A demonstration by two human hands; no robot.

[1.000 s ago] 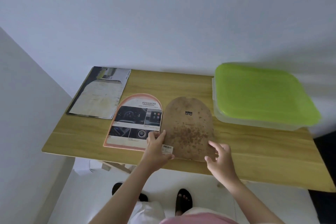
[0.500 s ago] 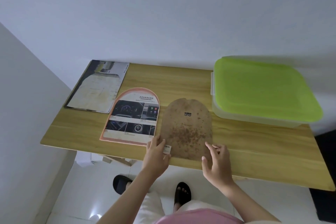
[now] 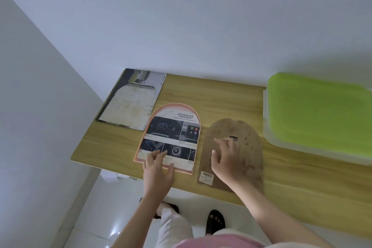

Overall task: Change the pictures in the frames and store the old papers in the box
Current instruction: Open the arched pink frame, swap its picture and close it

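An arch-shaped pink picture frame (image 3: 171,127) with a car-interior print lies face up near the table's front edge. My left hand (image 3: 158,169) hovers over its lower edge, fingers relaxed and spread. To its right lies a brown, spotted arch-shaped backing board (image 3: 249,147) with a barcode sticker at its lower left. My right hand (image 3: 227,159) is over the board's middle, fingers loosely bent, holding nothing. A stack of papers (image 3: 130,98) with a worn arch-cut sheet on top sits at the table's back left. The box with a green lid (image 3: 320,108) stands closed at the right.
The wooden table (image 3: 221,98) stands against a white wall, with another wall close on the left. Its front edge runs just under my hands. Below it are white floor tiles and my feet in dark sandals (image 3: 215,223).
My left hand has moved from the board's lower left corner over to the pink frame. My right hand has moved from the board's bottom edge up onto its middle. The camera came closer.
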